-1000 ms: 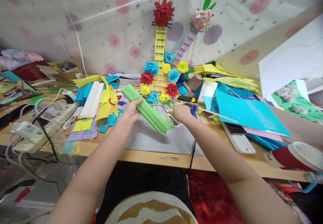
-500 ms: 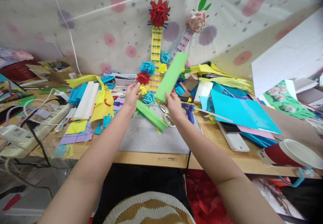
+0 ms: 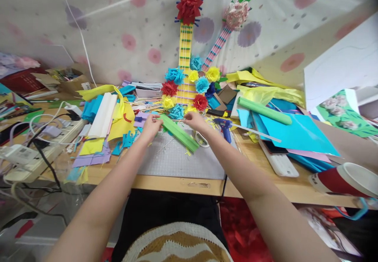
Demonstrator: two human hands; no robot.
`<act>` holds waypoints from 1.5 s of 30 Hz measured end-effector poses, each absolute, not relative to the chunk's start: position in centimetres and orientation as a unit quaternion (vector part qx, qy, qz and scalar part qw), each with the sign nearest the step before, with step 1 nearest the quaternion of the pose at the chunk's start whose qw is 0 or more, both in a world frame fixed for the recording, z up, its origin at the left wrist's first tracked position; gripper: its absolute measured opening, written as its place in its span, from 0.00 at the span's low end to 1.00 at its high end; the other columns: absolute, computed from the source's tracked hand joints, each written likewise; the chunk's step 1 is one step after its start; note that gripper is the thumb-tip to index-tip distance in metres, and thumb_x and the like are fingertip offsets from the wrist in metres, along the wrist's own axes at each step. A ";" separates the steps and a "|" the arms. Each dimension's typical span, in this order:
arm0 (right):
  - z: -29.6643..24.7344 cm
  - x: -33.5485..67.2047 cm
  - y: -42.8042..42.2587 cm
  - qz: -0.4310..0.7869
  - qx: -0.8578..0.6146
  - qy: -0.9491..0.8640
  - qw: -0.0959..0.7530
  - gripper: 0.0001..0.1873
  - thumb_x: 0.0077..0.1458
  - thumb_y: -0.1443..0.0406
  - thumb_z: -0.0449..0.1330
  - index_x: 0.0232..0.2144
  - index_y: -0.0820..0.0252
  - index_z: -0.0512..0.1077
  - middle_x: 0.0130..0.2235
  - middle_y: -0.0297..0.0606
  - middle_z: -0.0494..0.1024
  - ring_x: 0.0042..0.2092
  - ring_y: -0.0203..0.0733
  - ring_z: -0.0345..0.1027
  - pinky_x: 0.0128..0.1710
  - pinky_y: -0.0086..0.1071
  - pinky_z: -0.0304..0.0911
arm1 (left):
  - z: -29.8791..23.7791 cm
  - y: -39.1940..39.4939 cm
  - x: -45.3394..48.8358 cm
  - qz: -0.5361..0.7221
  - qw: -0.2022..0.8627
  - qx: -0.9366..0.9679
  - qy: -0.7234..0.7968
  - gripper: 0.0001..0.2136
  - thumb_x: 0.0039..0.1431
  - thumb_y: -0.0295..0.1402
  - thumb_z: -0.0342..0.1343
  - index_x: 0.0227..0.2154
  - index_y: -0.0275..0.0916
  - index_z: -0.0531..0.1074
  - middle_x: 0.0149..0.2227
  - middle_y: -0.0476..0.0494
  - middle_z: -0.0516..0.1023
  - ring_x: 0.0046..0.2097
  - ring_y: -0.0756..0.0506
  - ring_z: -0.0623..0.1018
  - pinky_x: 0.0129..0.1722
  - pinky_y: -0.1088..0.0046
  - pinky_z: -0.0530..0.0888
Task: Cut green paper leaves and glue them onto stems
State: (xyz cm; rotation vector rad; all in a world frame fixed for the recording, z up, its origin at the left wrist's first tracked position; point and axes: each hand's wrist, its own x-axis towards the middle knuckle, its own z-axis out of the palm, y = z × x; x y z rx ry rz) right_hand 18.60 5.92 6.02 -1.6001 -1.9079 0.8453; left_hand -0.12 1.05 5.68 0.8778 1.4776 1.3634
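My left hand (image 3: 151, 125) is closed on the near-left end of a folded green paper strip (image 3: 180, 133) that lies slanted on the grey cutting mat (image 3: 180, 161). To the right of the strip's far end, my right hand (image 3: 194, 120) is pinched, and what its fingers hold is too small to make out. A second green paper roll (image 3: 264, 111) lies apart on the blue sheets (image 3: 295, 132) at the right. Behind the hands stands a yellow paper guitar (image 3: 185, 63) covered in paper flowers.
Scissors (image 3: 200, 139) and a blue glue gun (image 3: 226, 126) lie right of the strip. A power strip with cables (image 3: 44, 148) sits at the left, paper scraps (image 3: 97, 144) beside it. A red and white cup (image 3: 344, 181) lies at the table's right edge.
My right hand lifted one green roll, put it down on the blue sheets at the right, and came back to the strip on the mat. My left hand stayed on that strip.
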 end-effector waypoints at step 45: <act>2.0 17.0 0.9 0.650 -0.323 -0.508 0.464 0.24 0.41 0.60 0.66 0.41 0.54 0.62 0.34 0.31 0.71 0.36 0.34 0.67 0.36 0.30 0.65 | 2.1 -0.8 3.0 0.554 0.638 0.420 0.332 0.25 0.41 0.33 0.64 0.44 0.41 0.65 0.40 0.45 0.76 0.40 0.47 0.77 0.32 0.74 0.72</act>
